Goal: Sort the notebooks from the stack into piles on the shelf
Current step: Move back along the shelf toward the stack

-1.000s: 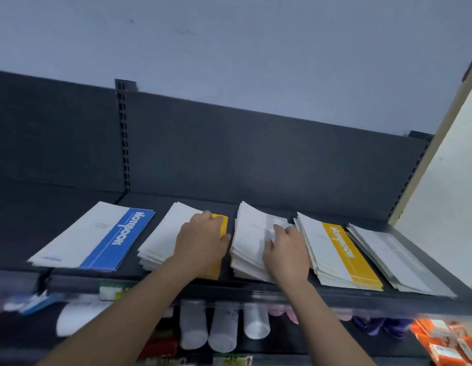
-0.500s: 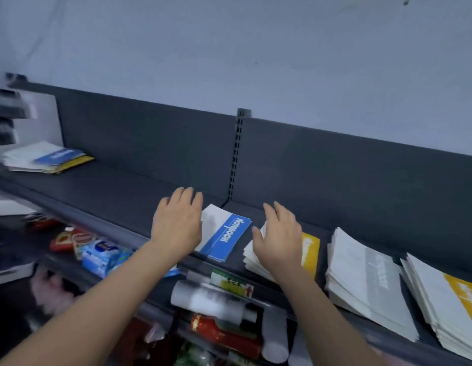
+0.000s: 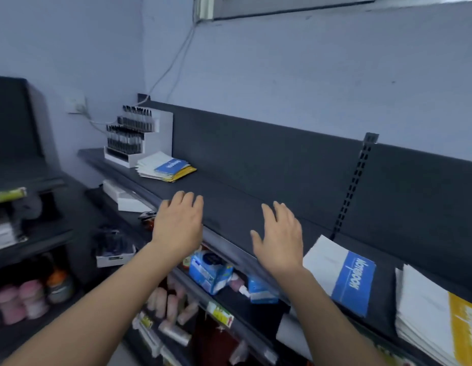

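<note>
Head view looks down along a long dark grey metal shelf [image 3: 242,207] that runs from far left to near right against a pale blue wall. Both hands are held palm-down above the bare middle stretch of the shelf, fingers spread and holding nothing: the left hand [image 3: 178,225] over the shelf's front edge, the right hand [image 3: 278,239] a little to its right, the two well apart.

At the far left end of the shelf lies the mixed stack of notebooks [image 3: 165,167], white covers fanned unevenly with a blue-banded one on top and a yellow edge showing beneath. Just beyond it stands a white stepped display rack of dark pens [image 3: 137,133].

To the right of the right hand lies a single white notebook with a blue band [image 3: 343,273], flat on the shelf. Further right, at the frame's edge, sits a thick pile of white notebooks with a yellow band [image 3: 438,315], near the blue one but apart from it.

Below the shelf, lower racks hold blue packets [image 3: 210,273] and other blurred goods.
</note>
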`<state>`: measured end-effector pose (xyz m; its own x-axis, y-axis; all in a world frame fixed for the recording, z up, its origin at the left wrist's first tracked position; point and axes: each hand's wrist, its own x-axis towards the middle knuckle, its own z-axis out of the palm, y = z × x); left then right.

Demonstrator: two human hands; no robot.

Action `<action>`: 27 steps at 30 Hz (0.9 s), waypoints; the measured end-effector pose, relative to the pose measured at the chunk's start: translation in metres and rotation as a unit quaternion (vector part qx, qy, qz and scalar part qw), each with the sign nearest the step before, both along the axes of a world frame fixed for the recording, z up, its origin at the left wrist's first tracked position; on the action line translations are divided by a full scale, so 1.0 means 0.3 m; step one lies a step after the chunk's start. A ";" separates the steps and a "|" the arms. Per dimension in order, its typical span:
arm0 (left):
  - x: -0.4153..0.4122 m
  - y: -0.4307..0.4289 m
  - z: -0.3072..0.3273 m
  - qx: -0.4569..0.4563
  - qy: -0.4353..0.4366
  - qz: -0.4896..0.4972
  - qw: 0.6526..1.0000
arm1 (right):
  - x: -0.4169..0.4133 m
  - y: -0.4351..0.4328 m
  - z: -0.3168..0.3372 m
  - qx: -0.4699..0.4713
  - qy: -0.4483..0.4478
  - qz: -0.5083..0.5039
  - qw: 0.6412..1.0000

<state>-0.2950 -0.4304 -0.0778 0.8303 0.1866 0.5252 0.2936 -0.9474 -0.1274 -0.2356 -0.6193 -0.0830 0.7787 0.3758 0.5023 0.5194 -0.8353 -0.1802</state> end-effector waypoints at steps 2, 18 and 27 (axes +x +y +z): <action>0.003 0.101 0.000 -0.002 0.001 0.011 1.000 | 0.014 0.108 -0.002 -0.007 0.006 0.010 1.000; 0.160 0.674 -0.027 -0.017 0.018 0.059 0.998 | 0.225 0.709 -0.036 -0.047 0.040 0.042 0.997; 0.410 0.930 -0.042 -0.024 0.035 0.070 0.997 | 0.497 0.977 -0.061 -0.051 0.054 0.047 0.996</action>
<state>-0.1719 -0.1514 -0.0903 0.8284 0.3270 0.4548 0.4159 -0.9029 -0.1084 -0.0863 -0.3263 -0.1012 0.7846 0.4951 0.3731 0.5791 -0.8002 -0.1559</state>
